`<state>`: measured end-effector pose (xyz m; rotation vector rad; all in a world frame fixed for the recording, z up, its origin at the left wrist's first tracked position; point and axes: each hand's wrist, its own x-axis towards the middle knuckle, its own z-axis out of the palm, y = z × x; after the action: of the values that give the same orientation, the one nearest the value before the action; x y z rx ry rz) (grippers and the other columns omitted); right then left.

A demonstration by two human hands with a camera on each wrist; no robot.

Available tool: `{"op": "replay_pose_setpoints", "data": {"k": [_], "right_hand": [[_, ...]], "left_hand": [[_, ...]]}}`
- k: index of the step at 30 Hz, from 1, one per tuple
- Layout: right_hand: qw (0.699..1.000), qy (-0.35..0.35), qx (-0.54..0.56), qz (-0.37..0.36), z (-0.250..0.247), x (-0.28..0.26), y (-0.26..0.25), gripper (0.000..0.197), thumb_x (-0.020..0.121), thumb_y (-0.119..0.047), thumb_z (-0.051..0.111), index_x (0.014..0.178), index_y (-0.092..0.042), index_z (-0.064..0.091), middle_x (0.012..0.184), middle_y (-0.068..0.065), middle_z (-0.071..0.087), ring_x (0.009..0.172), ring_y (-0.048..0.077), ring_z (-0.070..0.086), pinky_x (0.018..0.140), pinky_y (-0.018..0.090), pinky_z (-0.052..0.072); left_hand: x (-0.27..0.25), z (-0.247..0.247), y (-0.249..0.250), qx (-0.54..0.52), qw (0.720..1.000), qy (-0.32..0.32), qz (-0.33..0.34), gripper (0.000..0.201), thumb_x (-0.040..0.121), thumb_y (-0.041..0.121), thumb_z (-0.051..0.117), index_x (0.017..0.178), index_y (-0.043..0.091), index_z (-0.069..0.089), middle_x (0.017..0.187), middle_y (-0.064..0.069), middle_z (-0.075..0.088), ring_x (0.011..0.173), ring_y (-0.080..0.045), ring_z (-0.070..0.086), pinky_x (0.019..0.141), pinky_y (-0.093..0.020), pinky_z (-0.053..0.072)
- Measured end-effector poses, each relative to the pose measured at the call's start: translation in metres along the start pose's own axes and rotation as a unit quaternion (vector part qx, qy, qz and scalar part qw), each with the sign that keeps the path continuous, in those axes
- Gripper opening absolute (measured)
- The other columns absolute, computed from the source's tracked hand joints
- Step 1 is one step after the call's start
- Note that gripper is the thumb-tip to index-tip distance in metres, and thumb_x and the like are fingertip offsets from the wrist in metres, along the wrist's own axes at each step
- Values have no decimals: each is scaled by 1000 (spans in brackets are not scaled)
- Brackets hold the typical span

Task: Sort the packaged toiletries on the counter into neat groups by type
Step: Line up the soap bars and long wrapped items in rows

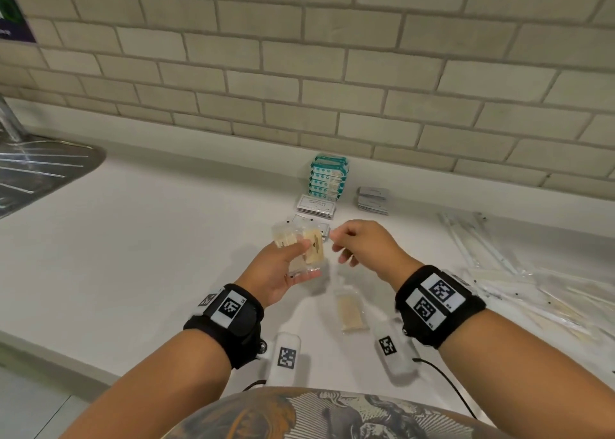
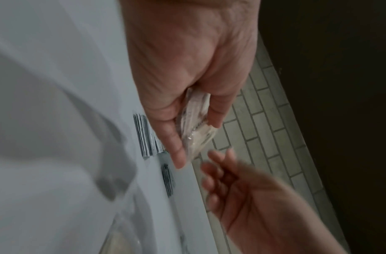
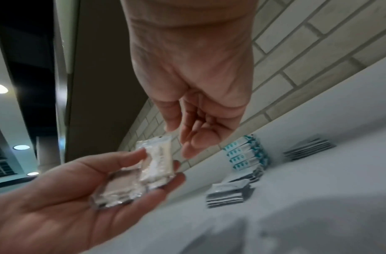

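a few clear packets [image 1: 301, 252] sit gathered in the left hand [image 1: 283, 272], fingers curled around them, right hand [image 1: 361, 244] loose and empty just beside, stacks [image 1: 327, 179] beyond the fingertips sorted, one packet [image 1: 349, 312] and long sleeves [image 1: 506, 272] on the tabletop [image 1: 166, 255] seemingly left.

White counter [image 1: 149, 239], stacked packets [image 1: 327, 179]

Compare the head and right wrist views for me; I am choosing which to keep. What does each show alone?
Head only: a steel sink drainer, long clear-wrapped sticks, one clear cream-filled packet on the white counter.
Right wrist only: round ceiling lights.
Both: left hand holding clear cream-filled packets, empty right hand, teal-and-white packet stack.
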<state>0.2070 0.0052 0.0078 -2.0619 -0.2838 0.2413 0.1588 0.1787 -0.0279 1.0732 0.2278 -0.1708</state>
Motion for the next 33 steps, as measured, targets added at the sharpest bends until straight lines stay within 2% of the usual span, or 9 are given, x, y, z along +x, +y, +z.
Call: {"op": "replay_pose_setpoints", "data": {"k": [4, 10, 15, 18, 20, 24, 27, 30, 33], "right_hand": [[993, -40, 105, 19, 5, -7, -13, 37, 90, -36, 65, 97, 0, 70, 81, 9, 71, 69, 16, 68, 57, 26, 54], [974, -53, 210, 64, -3, -6, -14, 30, 96, -29, 58, 105, -2, 67, 84, 14, 71, 68, 22, 70, 62, 34, 59], [996, 17, 75, 52, -14, 1, -11, 12, 88, -12, 68, 93, -1, 68, 76, 5, 66, 61, 13, 60, 55, 26, 52], [986, 59, -151, 28, -26, 4, -9, 7, 83, -15, 72, 76, -14, 69, 81, -2, 69, 73, 14, 60, 65, 25, 46], [973, 28, -225, 47, -30, 4, -10, 8, 85, -16, 70, 77, -16, 68, 79, -2, 65, 78, 16, 59, 69, 26, 45], [932, -123, -337, 60, -21, -5, -3, 19, 92, -22, 62, 104, -9, 70, 90, 0, 61, 86, 15, 54, 79, 26, 42], [900, -178, -394, 60, -6, -7, 17, 9, 89, -25, 66, 95, -19, 69, 102, -2, 66, 93, 15, 57, 81, 25, 43], [937, -115, -325, 56, -3, -2, 27, 7, 88, -22, 67, 94, -20, 71, 102, -7, 68, 96, 13, 61, 83, 24, 46], [990, -14, -139, 15, -4, -3, 11, 11, 90, -21, 65, 87, -11, 69, 86, -3, 68, 75, 9, 61, 71, 23, 46]], "left_hand": [[-1, 11, 0, 55, 995, -79, 22, 35, 93, 25, 59, 123, 8, 61, 113, -12, 69, 103, -25, 66, 91, -46, 54], [3, 10, 4, 84, 994, -46, 50, 15, 91, 4, 59, 103, 8, 67, 99, -8, 68, 94, -22, 66, 81, -36, 58], [2, 10, 3, 96, 993, -30, 58, 15, 91, 1, 59, 100, 7, 68, 91, -5, 66, 85, -18, 63, 83, -38, 56], [1, 8, 3, 84, 995, -19, 52, 13, 91, 7, 62, 102, 9, 68, 93, -3, 66, 89, -18, 64, 84, -38, 57], [2, 6, 2, 56, 998, -6, 41, 16, 92, 13, 63, 107, 7, 65, 93, -4, 65, 89, -20, 65, 85, -39, 58], [4, -2, 4, -58, 998, -1, -22, 25, 97, 10, 51, 121, 4, 53, 106, -15, 67, 93, -29, 68, 75, -43, 60], [1, -8, 4, -77, 996, -37, -29, 33, 94, -1, 42, 126, 2, 49, 119, -20, 66, 103, -34, 66, 72, -41, 60], [-3, -7, 4, -17, 1000, -23, 2, 29, 95, -1, 48, 123, 3, 53, 113, -18, 69, 99, -32, 68, 78, -38, 59], [0, -6, 2, -1, 1000, 3, 16, 27, 96, 5, 52, 123, 2, 55, 114, -19, 68, 103, -32, 67, 84, -38, 57]]}}
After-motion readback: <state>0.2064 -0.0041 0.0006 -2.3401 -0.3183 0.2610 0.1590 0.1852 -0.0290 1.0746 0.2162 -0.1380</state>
